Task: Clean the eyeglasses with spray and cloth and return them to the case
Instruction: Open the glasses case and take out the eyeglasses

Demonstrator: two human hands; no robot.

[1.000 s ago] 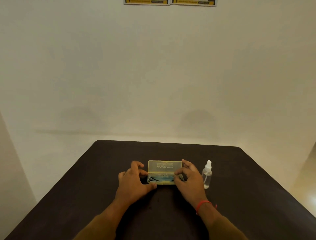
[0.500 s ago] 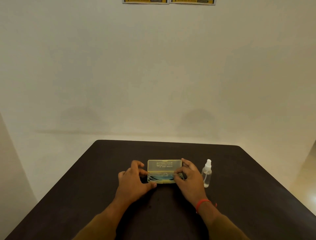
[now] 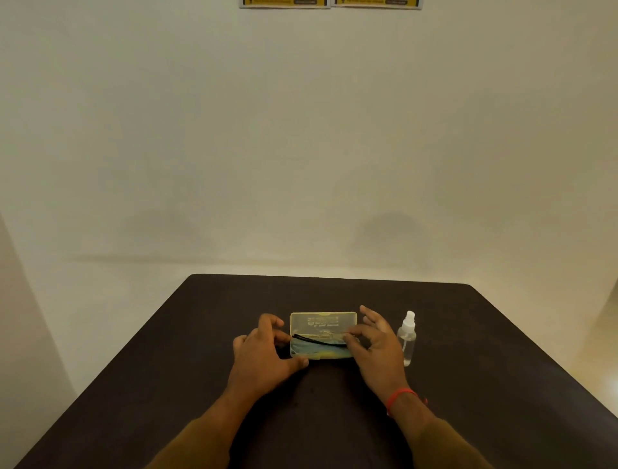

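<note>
Two forearms in brown sleeves (image 3: 207, 442) enter from the bottom edge, cut off below the elbows, over a dark surface (image 3: 501, 385). A red band (image 3: 399, 396) circles the right wrist.

The left hand (image 3: 264, 360) rests at the left end of the case (image 3: 322, 336), thumb stretched along its near edge, fingers curled loosely; whether they pinch anything cannot be told. The right hand (image 3: 378, 344) sits at the case's right end, thumb and forefinger drawn together at the case's inner right corner, the other fingers spread; what they pinch is too small to make out.

The case is pale yellow and see-through, lying in the middle of the surface with its lid standing up toward the far side; printing on the lid is blurred. Inside, the eyeglasses (image 3: 314, 339) show only as a thin dark arm running across the tray, the lenses hard to pick out. Under them lies a bluish cloth (image 3: 321, 349), partly hidden.

A clear spray bottle (image 3: 407, 338) stands upright just beside the right hand.

Beyond is a plain wall, with two yellow posters (image 3: 329, 2) cut off at the top edge.
</note>
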